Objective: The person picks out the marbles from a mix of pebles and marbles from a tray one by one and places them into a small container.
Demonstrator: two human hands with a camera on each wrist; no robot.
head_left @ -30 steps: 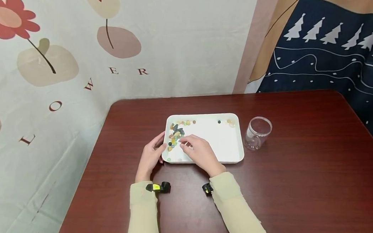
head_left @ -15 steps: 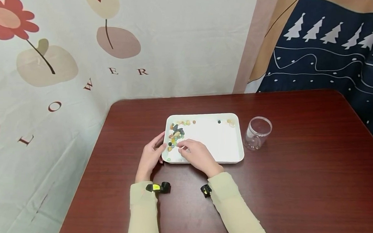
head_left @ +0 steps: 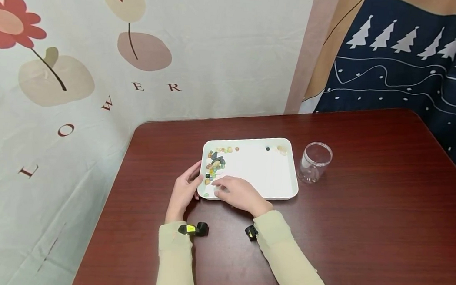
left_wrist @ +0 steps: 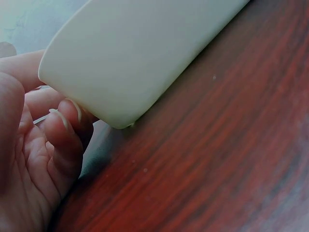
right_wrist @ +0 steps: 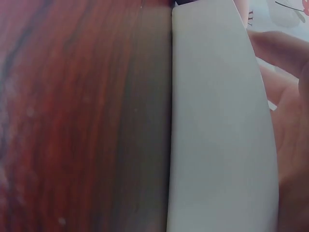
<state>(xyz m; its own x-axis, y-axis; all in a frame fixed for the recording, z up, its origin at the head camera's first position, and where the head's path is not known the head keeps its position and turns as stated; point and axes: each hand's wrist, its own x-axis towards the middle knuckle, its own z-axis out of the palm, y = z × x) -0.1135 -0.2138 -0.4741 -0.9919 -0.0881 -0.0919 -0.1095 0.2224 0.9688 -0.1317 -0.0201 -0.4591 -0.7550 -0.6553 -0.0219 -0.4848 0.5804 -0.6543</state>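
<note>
Many small stones, left side of white tray; likely hard, slick, light: pinch singly across sides. Left hand grips tray edge; right hand's fingers part-curled, can't tell if holding anything.

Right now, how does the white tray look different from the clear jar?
The white tray is opaque, while the clear jar is see-through. The white tray is wide, shallow and roughly rectangular; the clear jar is round and upright, with a smaller footprint. The left hand holds the white tray's edge, whereas neither hand touches the clear jar. Both rest on the reddish-brown table.
</note>
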